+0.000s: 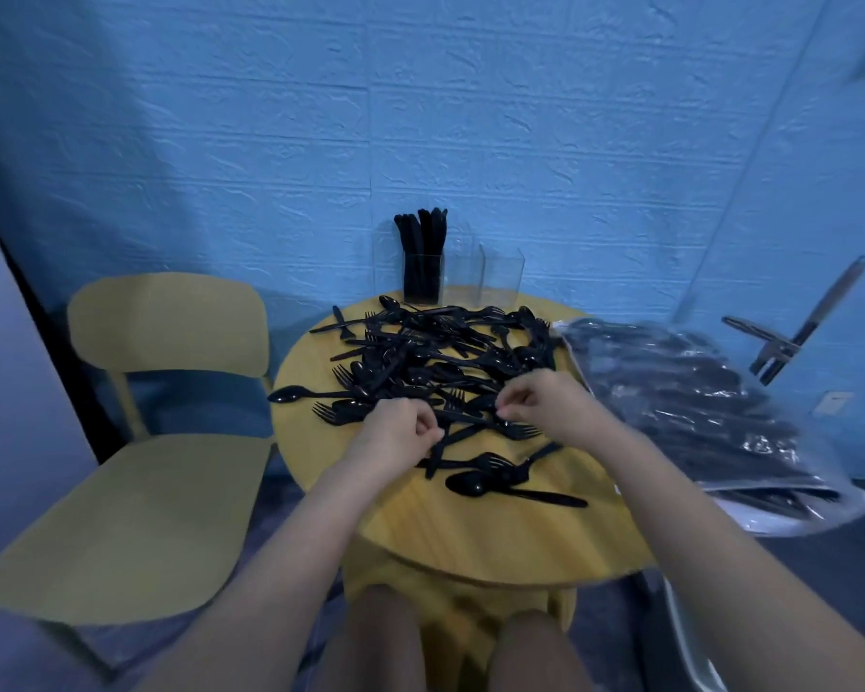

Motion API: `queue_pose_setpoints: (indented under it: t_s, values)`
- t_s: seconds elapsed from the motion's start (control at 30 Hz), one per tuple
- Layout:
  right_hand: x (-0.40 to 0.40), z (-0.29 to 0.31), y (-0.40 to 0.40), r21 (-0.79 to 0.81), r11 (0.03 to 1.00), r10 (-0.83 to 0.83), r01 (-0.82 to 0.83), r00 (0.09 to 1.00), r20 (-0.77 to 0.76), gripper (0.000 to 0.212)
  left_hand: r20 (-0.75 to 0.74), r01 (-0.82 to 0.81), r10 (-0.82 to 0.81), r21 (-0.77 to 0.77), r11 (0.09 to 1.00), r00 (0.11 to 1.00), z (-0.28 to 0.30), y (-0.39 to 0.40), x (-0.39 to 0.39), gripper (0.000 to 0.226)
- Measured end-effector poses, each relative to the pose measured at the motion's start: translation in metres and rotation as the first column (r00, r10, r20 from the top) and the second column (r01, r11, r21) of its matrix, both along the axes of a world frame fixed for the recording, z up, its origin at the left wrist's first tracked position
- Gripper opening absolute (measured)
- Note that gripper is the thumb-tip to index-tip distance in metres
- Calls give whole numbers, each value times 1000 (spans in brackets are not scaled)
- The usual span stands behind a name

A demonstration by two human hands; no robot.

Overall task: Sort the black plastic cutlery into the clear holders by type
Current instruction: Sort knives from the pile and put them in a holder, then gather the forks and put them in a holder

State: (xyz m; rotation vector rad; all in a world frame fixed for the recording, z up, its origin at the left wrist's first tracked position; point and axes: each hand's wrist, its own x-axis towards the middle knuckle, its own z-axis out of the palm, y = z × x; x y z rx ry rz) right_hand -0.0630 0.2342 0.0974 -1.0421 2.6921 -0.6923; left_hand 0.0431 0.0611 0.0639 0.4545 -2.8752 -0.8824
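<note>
A heap of black plastic forks, spoons and knives [435, 357] covers the far half of the round yellow table [470, 531]. Three clear holders stand at the table's back edge: the left holder [423, 277] is full of upright black knives, the middle holder [463, 277] and the right holder [503, 277] look empty. My left hand [395, 432] has its fingers curled and pinches a black piece [438, 457] at the heap's near edge. My right hand [545, 402] has curled fingers pinching another black piece [470, 417] in the heap. A lone spoon [475, 484] lies nearest me.
A yellow chair [136, 491] stands left of the table. A clear plastic bag of more black cutlery [695, 412] hangs over the table's right edge. A blue textured wall is close behind the holders. My knees show under the table's front edge.
</note>
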Motion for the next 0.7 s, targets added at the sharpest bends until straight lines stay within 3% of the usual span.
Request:
queue_pose_setpoints:
  t_s: [0.23, 0.33, 0.5, 0.7]
  values:
    - [34, -30, 21, -18, 998, 59, -59, 998, 16, 37, 16, -91, 91, -33, 995, 996, -14, 17, 2, 22]
    - [40, -46, 22, -6, 997, 73, -73, 996, -53, 48, 18, -126, 126, 2, 992, 992, -12, 20, 2, 17]
    - [40, -63, 19, -85, 996, -42, 29, 987, -154, 45, 17, -150, 149, 54, 987, 989, -3, 17, 2, 18]
    - [25, -67, 12, -160, 982, -122, 97, 980, -155, 39, 22, -104, 103, 16, 994, 994, 12, -2, 11, 21]
